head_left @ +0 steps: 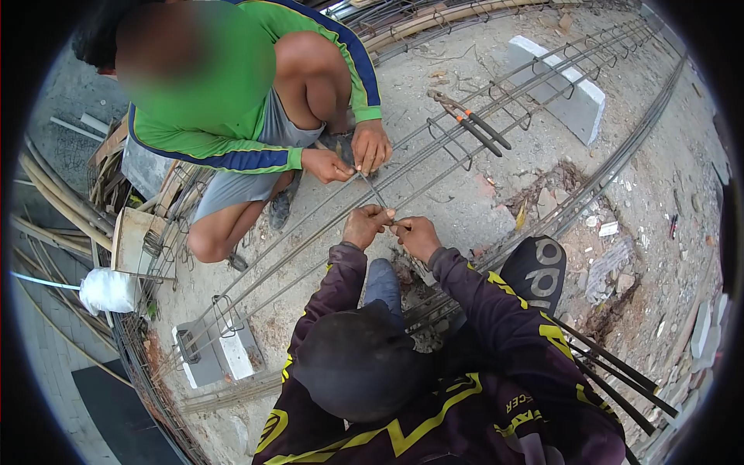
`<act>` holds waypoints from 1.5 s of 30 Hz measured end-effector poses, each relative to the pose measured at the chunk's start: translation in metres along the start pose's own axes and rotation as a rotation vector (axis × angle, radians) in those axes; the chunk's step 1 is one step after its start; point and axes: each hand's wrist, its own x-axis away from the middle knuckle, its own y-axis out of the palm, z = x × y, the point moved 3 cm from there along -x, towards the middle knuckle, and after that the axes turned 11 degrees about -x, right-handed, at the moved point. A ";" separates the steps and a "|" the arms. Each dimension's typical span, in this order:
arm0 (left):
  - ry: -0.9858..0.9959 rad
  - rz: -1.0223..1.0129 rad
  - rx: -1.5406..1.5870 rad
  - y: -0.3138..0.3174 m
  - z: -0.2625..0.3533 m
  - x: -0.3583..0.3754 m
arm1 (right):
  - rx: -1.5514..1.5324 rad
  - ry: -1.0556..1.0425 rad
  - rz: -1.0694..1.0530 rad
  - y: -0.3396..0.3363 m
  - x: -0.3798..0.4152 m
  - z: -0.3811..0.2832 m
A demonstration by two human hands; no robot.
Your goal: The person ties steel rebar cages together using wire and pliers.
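A long rebar cage (446, 147) of thin steel bars runs diagonally, with square stirrups along it. My left hand (367, 225) is closed at the near bar, its thumb and fingers pinching the near end of a steel stirrup (370, 187). Close beside it, my right hand (419, 237) is pinched shut at the same joint; whatever is between its fingertips is too small to make out. Across the cage, a co-worker's two hands (372, 146) pinch at the far end of that stirrup. Pliers (482, 132) with orange and black handles lie across the bars.
White-grey blocks (577, 97) (239, 353) support the cage at both ends. A co-worker in a green shirt (209, 93) squats opposite. Loose rebar (620, 167) lies along the right. Rubble (612, 271) covers the ground there. A white wrapped roll (111, 291) stands at left.
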 end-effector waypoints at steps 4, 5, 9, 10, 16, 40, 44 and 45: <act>0.000 0.011 0.000 -0.001 0.005 0.004 | 0.110 -0.038 0.059 0.003 -0.003 0.011; 0.002 0.014 -0.004 -0.001 0.005 0.004 | 0.122 -0.066 0.085 0.005 -0.001 0.011; 0.013 0.027 0.055 0.002 0.004 0.005 | -0.085 -0.020 0.095 0.008 -0.006 0.023; 0.022 0.024 0.072 0.005 0.002 0.003 | -0.083 -0.025 0.120 0.007 -0.002 0.020; -0.004 0.070 0.010 0.001 0.004 0.005 | -0.033 -0.133 0.135 0.017 -0.011 0.034; 0.034 0.101 -0.085 0.002 0.003 0.004 | 0.101 -0.286 0.244 0.008 -0.005 0.026; 0.048 0.152 -0.033 0.003 0.001 0.002 | 0.112 -0.323 0.219 0.010 -0.009 0.025; 0.051 0.170 -0.040 0.003 0.000 0.003 | 0.132 -0.331 0.221 0.010 -0.007 0.027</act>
